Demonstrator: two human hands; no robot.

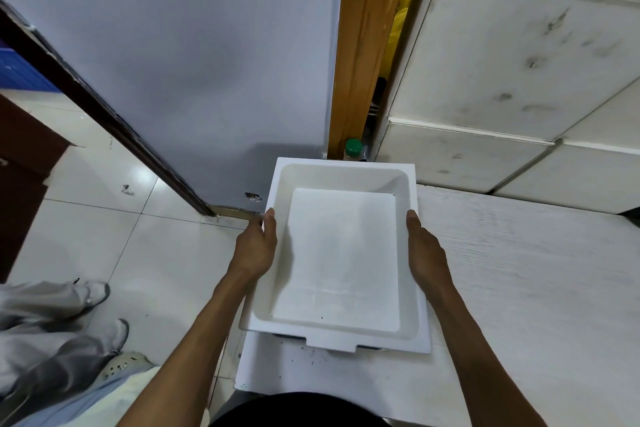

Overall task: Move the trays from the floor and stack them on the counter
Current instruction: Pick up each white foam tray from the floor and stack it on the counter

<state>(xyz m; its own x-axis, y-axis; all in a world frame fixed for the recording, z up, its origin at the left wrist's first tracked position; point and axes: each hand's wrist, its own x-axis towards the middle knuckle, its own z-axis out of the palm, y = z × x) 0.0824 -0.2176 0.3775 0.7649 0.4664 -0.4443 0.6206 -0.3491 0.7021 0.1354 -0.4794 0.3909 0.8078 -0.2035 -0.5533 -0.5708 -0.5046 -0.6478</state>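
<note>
A white foam tray [341,253] with a deep rectangular hollow is held over the left end of the white counter [519,288]. My left hand [258,246] grips its left rim, thumb on top. On the opposite rim my right hand [424,253] holds it the same way. The tray's left edge juts out past the counter edge, above the floor. Dark gaps show under its near edge, where a notch is cut. Whether another tray lies beneath it I cannot tell.
A grey door [194,62] and a wooden frame [363,45] stand behind the tray. A green-capped bottle [353,149] sits in the gap. White wall tiles [502,62] rise at the right. Another person's legs and shoes [69,322] are on the tiled floor [121,236] at the left.
</note>
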